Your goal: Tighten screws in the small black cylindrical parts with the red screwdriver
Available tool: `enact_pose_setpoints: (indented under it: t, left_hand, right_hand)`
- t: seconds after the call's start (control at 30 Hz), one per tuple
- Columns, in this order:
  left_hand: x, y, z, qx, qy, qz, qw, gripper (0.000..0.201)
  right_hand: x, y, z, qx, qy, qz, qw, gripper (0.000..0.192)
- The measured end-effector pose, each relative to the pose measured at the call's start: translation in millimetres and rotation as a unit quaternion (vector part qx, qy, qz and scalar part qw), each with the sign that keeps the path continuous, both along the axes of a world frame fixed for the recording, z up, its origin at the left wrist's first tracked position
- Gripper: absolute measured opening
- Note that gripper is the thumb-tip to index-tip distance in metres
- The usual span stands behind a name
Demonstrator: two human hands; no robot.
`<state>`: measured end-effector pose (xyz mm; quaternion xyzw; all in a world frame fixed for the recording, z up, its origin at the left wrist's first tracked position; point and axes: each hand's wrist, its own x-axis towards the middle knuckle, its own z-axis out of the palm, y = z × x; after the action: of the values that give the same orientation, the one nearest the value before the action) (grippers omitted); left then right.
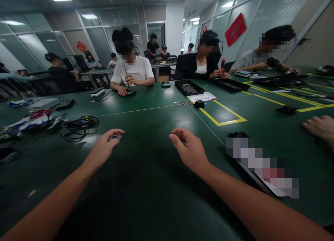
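Above the green table (pixel 125 199), my left hand (pixel 101 147) is closed on a small round thing (pixel 114 138) with a pale rim and a dark middle. Its exact kind I cannot make out. My right hand (pixel 191 150) pinches a small brownish thing (pixel 179 133) between thumb and fingers. A thin, pin-like rod (pixel 166 142) sticks out from it to the left, towards my other hand. The two hands are well apart, and what they hold does not touch. Fingers hide much of both things.
To the left lie coiled black cables (pixel 78 127) and gloves (pixel 36 124). A blurred-out packet (pixel 255 161) lies right of my right arm, with another person's hand (pixel 319 127) beyond. Yellow tape (pixel 232 122), a black block (pixel 199 103) and a parts tray (pixel 189 87) are ahead. Several people sit around.
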<state>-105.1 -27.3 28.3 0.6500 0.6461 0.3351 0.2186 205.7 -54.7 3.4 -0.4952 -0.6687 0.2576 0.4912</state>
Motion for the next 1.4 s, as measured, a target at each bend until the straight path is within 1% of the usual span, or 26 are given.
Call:
enact_pose_setpoints:
  t: [0.07,0.17,0.2,0.27,0.33,0.4,0.53,0.63,0.73,0.9,1.03,1.17,1.3,1.4]
  left_hand:
    - [25.6,1.5,-6.7,-0.005,0.007,-0.055,0.998,0.049]
    - [62.3,-0.8,-20.9,0.019,-0.005,-0.095,0.995,0.053]
    - [72.7,-2.5,-26.4,0.024,-0.010,-0.103,0.994,0.052]
    - [88.9,-5.8,-37.1,0.028,-0.011,-0.123,0.992,0.043]
    - [98.0,-7.8,-45.8,0.030,-0.004,-0.149,0.988,0.034]
    - [100.9,-7.9,-51.6,0.035,0.009,-0.178,0.983,0.031]
    - [98.5,-5.8,-56.2,0.072,0.043,-0.211,0.974,0.036]
    - [96.9,-4.8,-57.6,0.089,0.051,-0.201,0.974,0.039]
    - [96.0,-4.3,-58.7,0.088,0.034,-0.182,0.979,0.044]
    - [93.9,-4.2,-57.6,0.091,0.012,-0.201,0.975,0.039]
    - [93.9,-4.4,-55.7,0.093,0.000,-0.209,0.974,0.039]
    - [94.6,-3.8,-55.9,0.092,-0.011,-0.208,0.974,0.039]
    - [94.0,-3.3,-56.5,0.067,-0.034,-0.196,0.978,0.042]
    - [93.4,-3.4,-56.5,0.058,-0.035,-0.201,0.977,0.043]
  right_hand:
    - [-1.1,0.7,-1.6,0.000,-0.001,-0.001,1.000,0.021]
    - [-2.9,1.5,-3.6,-0.002,0.001,0.010,1.000,0.020]
    - [-3.3,1.4,-3.4,0.000,0.002,0.012,1.000,0.019]
    - [-3.6,0.5,-1.6,0.004,0.003,0.010,1.000,0.018]
    - [-3.4,-1.0,1.1,0.005,0.006,0.004,1.000,0.019]
    - [-3.1,-2.6,3.5,0.007,0.013,0.000,1.000,0.020]
    - [-3.4,-4.0,3.7,0.020,0.022,-0.004,1.000,0.018]
    - [-3.6,-2.8,1.6,0.015,0.041,0.004,0.999,0.017]
    - [-3.5,0.1,-1.0,-0.004,0.062,0.010,0.998,0.017]
    - [-3.0,4.8,-5.4,-0.022,0.103,0.023,0.994,0.018]
    - [-2.8,7.1,-7.0,-0.030,0.131,0.006,0.991,0.021]
    - [-2.3,7.5,-7.5,-0.032,0.133,0.016,0.991,0.020]
    - [-1.6,7.5,-8.8,-0.037,0.127,0.018,0.991,0.019]
    - [-1.6,7.7,-9.4,-0.040,0.122,0.016,0.992,0.019]
